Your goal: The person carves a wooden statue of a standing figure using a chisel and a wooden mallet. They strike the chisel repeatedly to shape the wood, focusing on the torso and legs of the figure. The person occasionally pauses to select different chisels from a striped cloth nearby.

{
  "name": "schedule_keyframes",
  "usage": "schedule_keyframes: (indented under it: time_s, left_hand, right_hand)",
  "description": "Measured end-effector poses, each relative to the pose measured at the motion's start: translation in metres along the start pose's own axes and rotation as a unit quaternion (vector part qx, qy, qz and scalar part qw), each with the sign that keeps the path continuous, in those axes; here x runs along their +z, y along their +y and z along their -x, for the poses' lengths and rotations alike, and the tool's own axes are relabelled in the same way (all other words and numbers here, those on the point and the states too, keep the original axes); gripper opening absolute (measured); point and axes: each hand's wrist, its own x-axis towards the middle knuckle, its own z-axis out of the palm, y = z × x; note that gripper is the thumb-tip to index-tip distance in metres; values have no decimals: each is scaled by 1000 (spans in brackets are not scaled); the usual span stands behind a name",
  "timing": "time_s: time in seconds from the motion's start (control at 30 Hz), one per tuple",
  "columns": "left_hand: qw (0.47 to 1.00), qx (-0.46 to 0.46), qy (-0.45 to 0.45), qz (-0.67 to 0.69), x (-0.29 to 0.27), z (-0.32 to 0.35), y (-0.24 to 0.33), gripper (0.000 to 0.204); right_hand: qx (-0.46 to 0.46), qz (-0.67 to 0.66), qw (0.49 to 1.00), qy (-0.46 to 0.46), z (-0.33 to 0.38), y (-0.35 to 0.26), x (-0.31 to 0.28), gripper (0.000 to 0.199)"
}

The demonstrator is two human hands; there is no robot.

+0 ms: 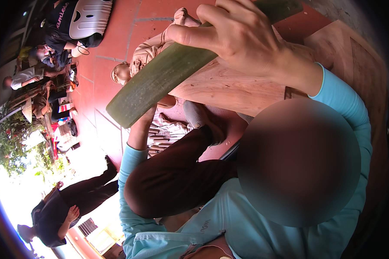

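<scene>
A long, wide green slat that looks like split bamboo (160, 80) runs slantwise across the view, its near-left end free. My right hand (242, 41) grips it from above near the middle, thumb along the near side and fingers closed round it. My left hand goes up behind the slat's lower left part; only the wrist (138, 129) shows plainly. Its fingers are hidden, so I cannot tell how they touch the slat. Under the slat lies a thick wooden plank (224, 88).
More broad wood (350, 52) lies at the right. Several brown pieces (160, 144) lie on a striped cloth beyond my bent knee (151, 185). A person in beige (149, 52) is beyond the slat. A white chair back (90, 19) and other people are at the left.
</scene>
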Motion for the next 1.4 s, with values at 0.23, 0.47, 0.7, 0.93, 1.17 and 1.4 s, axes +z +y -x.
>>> schedule_keyframes:
  time_s: [0.23,0.47,0.7,0.93,1.17,1.4]
  left_hand:
    - [991,-126,38,13,-20,50,-21,17]
    - [991,-111,59,-55,-29,63,-9,11]
    - [861,-273,128,410,-33,51,2,39]
    - [980,-129,69,138,-24,36,9,30]
    - [997,-7,-71,10,-16,11,49,9]
    - [998,48,-5,34,-2,14,50,16]
  right_hand:
    - [17,-82,996,9,-13,-15,-10,53]
    - [-14,-74,992,105,8,-1,28,45]
    - [-6,-130,987,92,2,1,9,58]
    - [34,-156,981,111,10,-3,28,58]
    - [-47,-59,995,65,4,-19,-8,37]
    - [-44,-136,980,141,2,-36,3,46]
